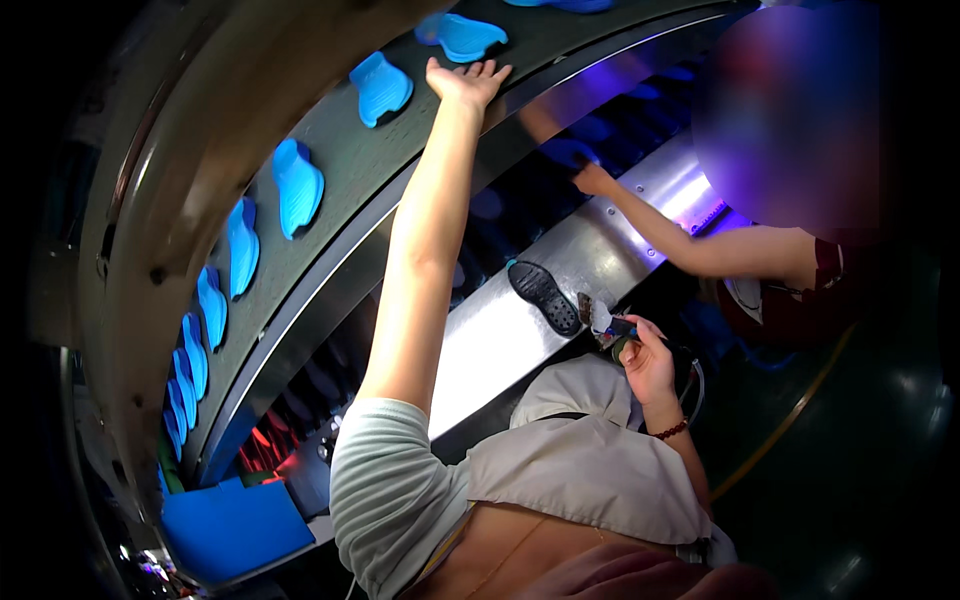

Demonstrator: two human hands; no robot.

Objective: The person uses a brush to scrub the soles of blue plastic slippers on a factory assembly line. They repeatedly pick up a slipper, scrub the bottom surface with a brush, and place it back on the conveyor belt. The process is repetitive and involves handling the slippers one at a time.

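Observation:
My left arm reaches up across the conveyor belt, and my left hand (470, 85) is open with its fingers spread, palm up. Its fingertips are just below a bright blue foot-shaped sole (465, 38); whether they touch it I cannot tell. Beside that hand lies another blue sole (382, 90). Low in front of me, my right hand (650, 365) is closed around what looks like a brush (605, 318), with a dark and blue handle and a whitish-brown end. Close to that end, a black shoe outsole (545, 298) rests on the metal ledge.
Several more blue soles (298, 190) line the curving dark belt (345, 165), edged by a metal rail. A co-worker's arm (670, 235) reaches over the shiny ledge (480, 345) from the right. A blue panel (235, 530) stands at lower left.

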